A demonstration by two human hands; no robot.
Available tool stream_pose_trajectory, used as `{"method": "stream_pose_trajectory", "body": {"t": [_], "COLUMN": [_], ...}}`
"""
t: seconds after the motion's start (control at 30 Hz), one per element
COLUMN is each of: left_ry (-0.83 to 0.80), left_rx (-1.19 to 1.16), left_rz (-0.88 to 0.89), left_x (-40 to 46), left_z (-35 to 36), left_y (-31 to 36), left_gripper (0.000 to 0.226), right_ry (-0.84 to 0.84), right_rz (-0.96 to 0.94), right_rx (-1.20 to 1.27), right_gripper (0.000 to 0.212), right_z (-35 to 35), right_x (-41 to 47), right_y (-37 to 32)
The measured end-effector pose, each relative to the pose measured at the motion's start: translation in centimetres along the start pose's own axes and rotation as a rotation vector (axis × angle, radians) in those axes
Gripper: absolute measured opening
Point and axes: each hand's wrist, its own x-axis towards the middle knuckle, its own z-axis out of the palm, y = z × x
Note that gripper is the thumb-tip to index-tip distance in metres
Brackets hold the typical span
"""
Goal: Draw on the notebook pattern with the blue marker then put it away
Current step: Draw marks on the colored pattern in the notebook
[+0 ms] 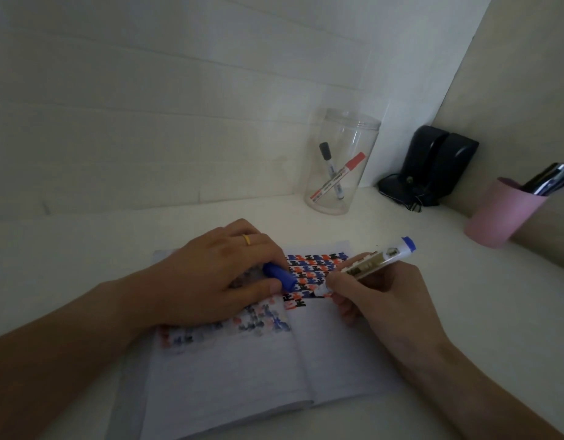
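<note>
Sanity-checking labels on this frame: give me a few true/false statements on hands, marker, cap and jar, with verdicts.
1. The right hand holds the blue marker with its tip down on the notebook. True.
2. The marker's cap is on the marker. False: the cap is off, held in the left hand, which rests on the left page.
3. The clear jar holds a red-capped marker and a black-capped marker. True.
4. The pink cup is empty. False: pens stick out of it.
5. The notebook is closed. False: it lies open, with the coloured pattern across both pages.
</note>
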Motion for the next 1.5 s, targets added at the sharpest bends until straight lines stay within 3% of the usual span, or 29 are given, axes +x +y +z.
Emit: {"method": "stream_pose_trajectory", "body": {"t": [0.43,0.7,0.83,0.97,1.17,1.5], "left_ry": [-0.005,-0.009,-0.011,-0.018,-0.021,-0.019], "left_rx": [0.007,0.019,0.02,0.02,0.023,0.017], "left_rz": [0.012,0.013,0.009,0.01,0.009,0.008], "left_x": [-0.1,-0.1,-0.2,-0.1,-0.1,-0.1], "left_z": [0.0,0.0,0.0,0.0,0.2,0.1], "left_y": [0.0,0.0,0.0,0.0,-0.1,-0.1], "left_gripper": [0.026,0.025,0.026,0.026,0.026,0.026], "right_ry": [-0.022,0.019,0.017,-0.003,-0.009,0.015], "right_rz": [-0.001,0.032,0.031,0.026,0.014,0.017], "right_rx": [-0.041,-0.111,-0.091,-0.107,-0.065,-0.109], "right_gripper": [0.016,0.03,0.022,0.032,0.023,0.04], "right_z": [0.1,0.2,0.1,0.2,0.0,0.1], "right_x": [0.1,0.3,0.4,0.3,0.5,0.5], "right_y": [0.5,0.8,0.9,0.8,0.7,1.0]}}
